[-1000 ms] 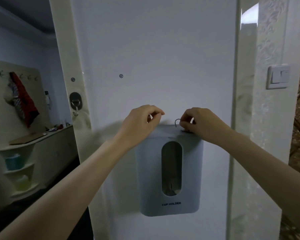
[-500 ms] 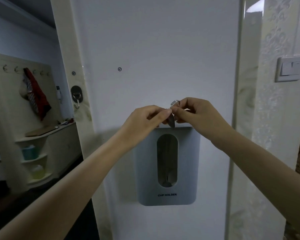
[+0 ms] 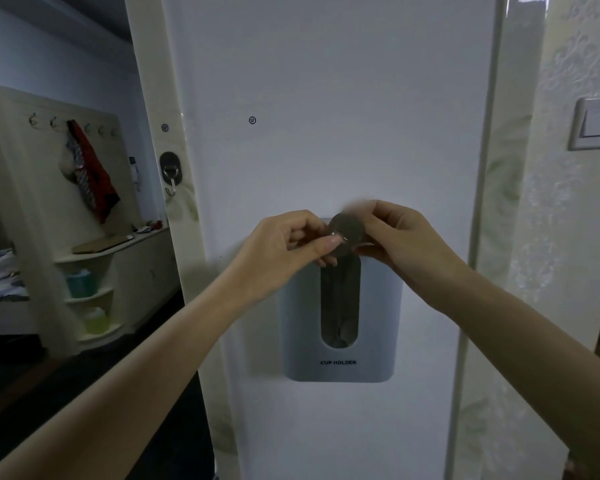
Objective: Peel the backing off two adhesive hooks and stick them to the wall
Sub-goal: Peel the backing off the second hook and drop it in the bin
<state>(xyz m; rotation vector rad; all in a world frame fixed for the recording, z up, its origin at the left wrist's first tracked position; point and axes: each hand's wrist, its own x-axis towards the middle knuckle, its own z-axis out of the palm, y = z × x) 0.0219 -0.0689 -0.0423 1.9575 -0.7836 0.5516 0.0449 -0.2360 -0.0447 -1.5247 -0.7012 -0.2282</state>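
Note:
I hold a round grey adhesive hook (image 3: 347, 233) with both hands in front of the white wall panel (image 3: 326, 116), just above the cup holder. My right hand (image 3: 400, 237) pinches its right edge. My left hand (image 3: 288, 242) pinches the left side, thumb and finger at the small metal hook in its middle. The backing side is hidden from me. Another adhesive hook (image 3: 169, 169), dark with a metal hook, is stuck on the cream frame strip at the left.
A grey dispenser marked CUP HOLDER (image 3: 338, 320) is fixed to the panel below my hands. A light switch (image 3: 594, 123) sits on the patterned wall at right. To the left, shelves (image 3: 90, 289) and a hook rail with a hanging red cloth (image 3: 90, 171).
My right hand lifted the hook off the top of the cup holder; both hands came together on it and turned it so its round face shows. The camera moved closer.

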